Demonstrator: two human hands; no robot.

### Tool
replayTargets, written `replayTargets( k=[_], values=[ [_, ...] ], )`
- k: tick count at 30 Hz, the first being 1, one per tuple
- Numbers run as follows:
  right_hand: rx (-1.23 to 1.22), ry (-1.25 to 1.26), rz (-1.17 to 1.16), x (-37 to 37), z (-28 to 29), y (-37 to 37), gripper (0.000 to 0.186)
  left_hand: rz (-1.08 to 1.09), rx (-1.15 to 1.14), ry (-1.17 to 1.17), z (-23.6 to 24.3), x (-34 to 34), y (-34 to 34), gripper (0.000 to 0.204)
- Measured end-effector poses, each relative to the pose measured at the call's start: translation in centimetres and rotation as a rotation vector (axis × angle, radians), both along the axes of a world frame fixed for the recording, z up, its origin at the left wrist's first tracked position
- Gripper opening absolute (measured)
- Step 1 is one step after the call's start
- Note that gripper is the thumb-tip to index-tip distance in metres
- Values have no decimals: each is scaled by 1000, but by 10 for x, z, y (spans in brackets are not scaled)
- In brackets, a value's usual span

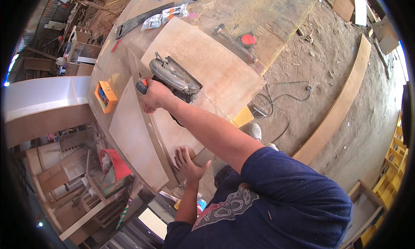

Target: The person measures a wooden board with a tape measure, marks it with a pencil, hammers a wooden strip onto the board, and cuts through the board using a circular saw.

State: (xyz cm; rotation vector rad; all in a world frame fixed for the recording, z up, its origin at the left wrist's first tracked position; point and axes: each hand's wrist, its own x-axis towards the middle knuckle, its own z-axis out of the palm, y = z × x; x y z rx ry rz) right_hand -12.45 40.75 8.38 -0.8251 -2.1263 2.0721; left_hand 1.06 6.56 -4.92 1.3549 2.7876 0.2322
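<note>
My right hand (pixel 155 95) grips the handle of a circular saw (pixel 175 76), which rests on a pale plywood board (pixel 207 54). From the saw a thin line runs across the board to its right edge. My left hand (pixel 189 166) lies with fingers spread at the board's near edge, apart from the saw and holding nothing. Left of the board, across a narrow gap, lies a second pale panel (pixel 136 136). The blade is hidden under the saw's guard and base.
On the worktable (pixel 276 15) lie a hammer (pixel 235 43), a red tape measure (pixel 247 40), a handsaw (pixel 142 20), plastic packets (pixel 164 17) and an orange box (pixel 106 96). A cable (pixel 281 99) coils on the dirt floor near a long curved-looking plank (pixel 339 106). A red bucket (pixel 114 164) stands lower left.
</note>
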Motion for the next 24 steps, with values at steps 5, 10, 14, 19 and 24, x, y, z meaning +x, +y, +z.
replayTargets(
  k=[5, 10, 14, 19, 24],
  values=[
    [39, -3, 4, -4, 5, 7, 45, -20, 2, -45, 0, -2, 0, 135],
    [-37, -10, -1, -23, -4, 10, 50, -26, 14, -36, -2, -4, 0, 137],
    [-27, -33, 14, -30, -4, 13, 55, -26, 19, -30, -4, -4, -2, 136],
    [-15, -43, 15, -37, -2, 16, 50, -13, 5, -42, -3, -3, -1, 136],
    [-39, -2, 6, -57, -16, 18, 36, -23, -2, -23, -4, -5, 0, 137]
  ],
)
